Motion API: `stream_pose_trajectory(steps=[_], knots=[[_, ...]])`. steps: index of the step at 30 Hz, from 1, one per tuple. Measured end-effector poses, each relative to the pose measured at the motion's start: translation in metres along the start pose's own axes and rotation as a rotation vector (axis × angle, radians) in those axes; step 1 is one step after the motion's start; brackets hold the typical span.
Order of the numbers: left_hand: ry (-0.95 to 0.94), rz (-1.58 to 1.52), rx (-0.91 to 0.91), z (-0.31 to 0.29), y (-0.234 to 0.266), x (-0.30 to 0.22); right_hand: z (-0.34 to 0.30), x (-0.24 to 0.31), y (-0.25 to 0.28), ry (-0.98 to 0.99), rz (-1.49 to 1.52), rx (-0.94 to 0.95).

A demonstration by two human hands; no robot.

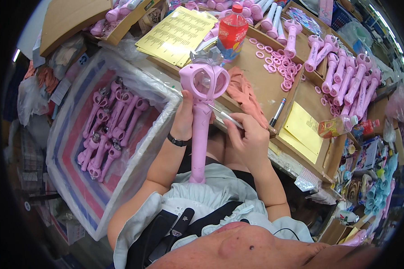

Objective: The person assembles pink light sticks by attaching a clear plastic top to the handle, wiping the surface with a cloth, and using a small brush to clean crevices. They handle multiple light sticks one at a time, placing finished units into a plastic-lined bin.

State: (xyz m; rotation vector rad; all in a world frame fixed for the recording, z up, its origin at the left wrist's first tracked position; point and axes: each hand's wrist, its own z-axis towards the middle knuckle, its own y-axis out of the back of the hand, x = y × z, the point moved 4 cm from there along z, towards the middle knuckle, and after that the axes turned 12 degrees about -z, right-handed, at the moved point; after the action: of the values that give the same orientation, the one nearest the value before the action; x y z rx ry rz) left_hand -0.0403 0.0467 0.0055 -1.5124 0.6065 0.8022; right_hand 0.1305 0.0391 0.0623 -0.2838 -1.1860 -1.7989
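My left hand [183,117] is wrapped round the neck of a pink toy wand [200,139]. The wand stands upright in front of me, its handle end against my clothing. Its round head has clear windows, with a grey crown-shaped piece [206,57] on top. Between the fingertips of my right hand [252,141] is a slim white-handled tool [231,120] with a thin shaft. The shaft's tip meets the wand just below the head; whether it presses in or only touches, I cannot tell.
A plastic-lined striped box [83,204] at left holds several similar wands. Right of the held wand are a cardboard tray [256,74] with pink rings [285,67], an orange cloth [243,92], a red-capped bottle [232,33], a marker [278,112] and yellow sheets [303,132]. More wands [357,80] lie at far right.
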Motion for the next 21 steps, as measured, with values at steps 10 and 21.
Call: stream_pose_trajectory(steps=[10, 21], knots=[[-0.135, 0.050, 0.093, -0.002, 0.002, -0.005, 0.010, 0.011, 0.010, 0.120, -0.213, -0.062], [-0.443, 0.728, 0.134, -0.017, -0.012, -0.016, -0.019, -0.045, -0.028, -0.881, 1.430, 0.859]])
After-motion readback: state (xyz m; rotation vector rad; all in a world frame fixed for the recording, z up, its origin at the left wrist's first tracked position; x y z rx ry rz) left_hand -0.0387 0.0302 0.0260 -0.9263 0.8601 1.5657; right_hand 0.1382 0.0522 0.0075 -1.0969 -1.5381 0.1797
